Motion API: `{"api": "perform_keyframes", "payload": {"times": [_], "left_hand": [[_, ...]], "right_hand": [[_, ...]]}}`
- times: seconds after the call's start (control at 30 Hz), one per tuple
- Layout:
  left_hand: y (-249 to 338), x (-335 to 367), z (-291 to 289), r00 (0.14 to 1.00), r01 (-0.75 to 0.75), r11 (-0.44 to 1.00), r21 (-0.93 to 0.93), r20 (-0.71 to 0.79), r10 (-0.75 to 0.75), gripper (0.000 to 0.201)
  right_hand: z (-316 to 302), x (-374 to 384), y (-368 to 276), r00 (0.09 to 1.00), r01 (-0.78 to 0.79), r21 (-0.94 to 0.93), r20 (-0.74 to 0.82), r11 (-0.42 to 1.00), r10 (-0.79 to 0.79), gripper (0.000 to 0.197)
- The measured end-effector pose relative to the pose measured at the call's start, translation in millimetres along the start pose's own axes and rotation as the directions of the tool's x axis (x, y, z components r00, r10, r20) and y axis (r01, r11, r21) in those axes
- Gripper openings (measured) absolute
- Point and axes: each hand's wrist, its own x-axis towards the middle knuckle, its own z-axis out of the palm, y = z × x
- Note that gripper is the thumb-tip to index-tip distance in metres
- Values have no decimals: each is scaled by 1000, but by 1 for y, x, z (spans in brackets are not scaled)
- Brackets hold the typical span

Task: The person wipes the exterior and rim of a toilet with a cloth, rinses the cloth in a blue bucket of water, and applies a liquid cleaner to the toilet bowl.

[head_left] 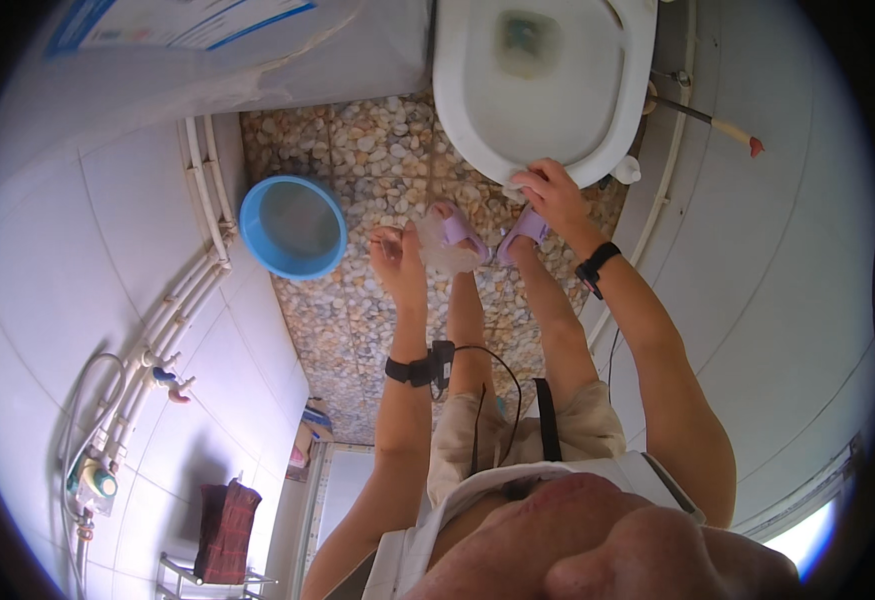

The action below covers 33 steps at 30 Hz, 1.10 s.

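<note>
Right hand (555,198) at the toilet (454,100) front rim, grip unclear — left hand (398,258), apart and left of the toilet, pinching clear plastic (449,252)

White tiled walls (797,230) flank a floor (362,150) patterned with multicoloured pebbles. White pipes (205,195) run along the left wall (117,230); a dark red cloth (227,535) adjoins a metal rack (180,571). Bright light (807,540) shows at lower right.

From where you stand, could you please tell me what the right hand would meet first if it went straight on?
The right hand would most likely meet the toilet's white front rim, just ahead of it; whether the two touch is hard to tell.
</note>
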Motion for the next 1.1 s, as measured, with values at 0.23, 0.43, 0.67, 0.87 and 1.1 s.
{"api": "perform_keyframes", "payload": {"times": [0.23,0.43,0.67,0.87,1.1], "left_hand": [[-32,-13,-32,998,-21,1000,-23,-68,20,21],[-28,-18,-33,997,15,1000,-22,-79,-17,22],[-40,-23,-19,998,52,997,-62,-29,-54,22],[-35,-16,-1,999,32,996,-83,-17,-34,19],[-22,-19,-3,998,63,998,1,-2,-63,20]], "right_hand": [[59,178,-35,977,112,-107,-170,988,-129,15],[39,79,-19,1000,13,43,3,999,-14,20],[-38,0,19,923,-52,-49,380,997,67,18],[4,43,-8,886,296,55,358,954,-295,24],[34,212,-8,999,11,-70,-40,997,-14,17]]}}
